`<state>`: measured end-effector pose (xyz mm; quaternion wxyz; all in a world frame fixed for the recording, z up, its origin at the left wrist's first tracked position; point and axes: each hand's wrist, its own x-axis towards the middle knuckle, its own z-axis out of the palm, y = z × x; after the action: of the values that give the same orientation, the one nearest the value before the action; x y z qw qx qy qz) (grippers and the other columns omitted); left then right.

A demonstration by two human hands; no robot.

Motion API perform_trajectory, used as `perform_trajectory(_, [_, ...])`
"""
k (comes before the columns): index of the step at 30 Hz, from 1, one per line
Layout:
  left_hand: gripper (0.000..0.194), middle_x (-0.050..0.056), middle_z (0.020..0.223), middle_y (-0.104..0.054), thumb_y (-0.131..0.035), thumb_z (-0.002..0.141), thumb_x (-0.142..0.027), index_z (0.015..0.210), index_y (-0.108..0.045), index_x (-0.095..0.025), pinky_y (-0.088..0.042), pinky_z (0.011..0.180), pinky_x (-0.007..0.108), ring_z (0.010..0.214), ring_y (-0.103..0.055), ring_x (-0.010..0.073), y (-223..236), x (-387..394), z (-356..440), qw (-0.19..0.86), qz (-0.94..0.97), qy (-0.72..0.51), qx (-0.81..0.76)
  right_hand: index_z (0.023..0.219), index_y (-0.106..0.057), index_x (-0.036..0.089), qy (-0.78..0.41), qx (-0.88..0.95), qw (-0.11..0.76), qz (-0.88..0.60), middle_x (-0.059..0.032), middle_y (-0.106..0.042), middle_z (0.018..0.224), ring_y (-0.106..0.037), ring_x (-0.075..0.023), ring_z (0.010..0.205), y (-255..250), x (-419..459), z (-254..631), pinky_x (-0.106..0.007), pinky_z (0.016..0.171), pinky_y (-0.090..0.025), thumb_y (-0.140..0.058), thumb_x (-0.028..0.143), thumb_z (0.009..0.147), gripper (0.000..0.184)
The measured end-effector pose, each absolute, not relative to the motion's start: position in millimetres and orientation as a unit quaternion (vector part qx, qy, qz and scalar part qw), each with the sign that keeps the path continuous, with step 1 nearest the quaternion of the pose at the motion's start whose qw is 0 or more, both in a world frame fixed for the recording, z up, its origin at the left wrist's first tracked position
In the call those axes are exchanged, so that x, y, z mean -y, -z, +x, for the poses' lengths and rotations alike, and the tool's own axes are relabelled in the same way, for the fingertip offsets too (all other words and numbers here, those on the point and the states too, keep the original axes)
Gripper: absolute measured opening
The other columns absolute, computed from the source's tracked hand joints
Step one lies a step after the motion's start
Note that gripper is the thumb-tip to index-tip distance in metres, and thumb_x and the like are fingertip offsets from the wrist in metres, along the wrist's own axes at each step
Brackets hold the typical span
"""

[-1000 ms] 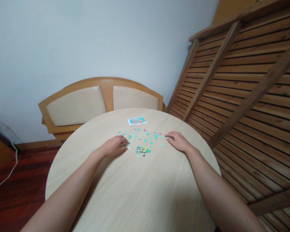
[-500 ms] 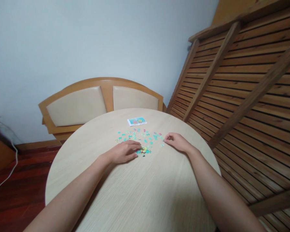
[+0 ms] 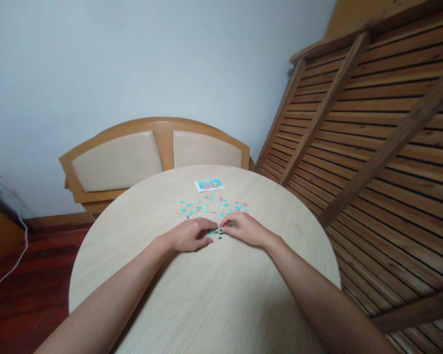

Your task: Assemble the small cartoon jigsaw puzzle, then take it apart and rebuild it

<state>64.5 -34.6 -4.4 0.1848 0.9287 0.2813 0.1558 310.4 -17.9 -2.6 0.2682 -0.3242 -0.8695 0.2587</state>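
Observation:
A small joined patch of jigsaw puzzle (image 3: pixel 219 236), partly covered by my hands, lies on the pale round table (image 3: pixel 206 305). My left hand (image 3: pixel 192 235) rests at the patch's left side, fingers stretched out and thumb apart, fingertips touching its edge. From the right, my right hand (image 3: pixel 245 228) reaches over the patch, thumb and forefinger pinched on a small puzzle piece (image 3: pixel 220 228) whose picture I cannot make out. Just beyond the hands, loose puzzle pieces (image 3: pixel 195 207) in turquoise, pink and yellow are scattered.
Farther back lies a card with a coloured cartoon picture (image 3: pixel 210 185). Behind the table stands a wooden headboard with cream panels (image 3: pixel 118 161), against the wall. A slatted wooden frame (image 3: pixel 362 142) leans along the right side. A white cable (image 3: pixel 25 241) hangs at the far left.
My right hand has moved left and slightly nearer, from the right end of the loose pieces to the joined patch, carrying a small piece. My left hand has barely moved.

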Motion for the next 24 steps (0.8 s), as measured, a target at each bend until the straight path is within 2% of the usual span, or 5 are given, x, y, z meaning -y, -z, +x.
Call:
perform_trajectory(5, [0.042, 0.007, 0.129, -0.066, -0.055, 0.089, -0.02, 0.13, -0.06, -0.024, -0.046, 0.104, 0.037, 0.117, -0.061, 0.024, 4.1, 35.0, 65.2, 0.189, 0.923, -0.161, -0.293, 0.096, -0.076, 0.022, -0.249, 0.876, 0.255, -0.325, -0.0034, -0.076, 0.094, -0.068, -0.0191, 0.091, 8.2, 19.5, 303.7, -0.032, 0.088, -0.049, -0.066, 0.026, 0.088, 0.014])
perform_trajectory(11, [0.048, 0.006, 0.129, -0.066, -0.058, 0.083, -0.017, 0.131, -0.059, -0.024, -0.046, 0.103, 0.037, 0.116, -0.061, 0.0239, 4.3, 34.8, 63.8, 0.207, 0.918, -0.17, -0.294, 0.097, -0.078, 0.024, -0.252, 0.876, 0.254, -0.324, -0.003, -0.077, 0.095, -0.068, -0.0194, 0.092, 17.1, 17.4, 300.8, -0.032, 0.089, -0.048, -0.066, 0.029, 0.089, 0.015])
perform_trajectory(24, [0.042, 0.007, 0.125, -0.067, -0.057, 0.085, -0.017, 0.127, -0.061, -0.023, -0.046, 0.1, 0.035, 0.112, -0.062, 0.0233, 6.4, 31.9, 62.4, 0.225, 0.916, -0.177, -0.282, 0.098, -0.078, 0.023, -0.206, 0.899, 0.238, -0.303, -0.0034, -0.076, 0.093, -0.065, -0.0198, 0.092, 15.6, 18.6, 298.0, -0.033, 0.09, -0.045, -0.066, 0.026, 0.089, 0.015])
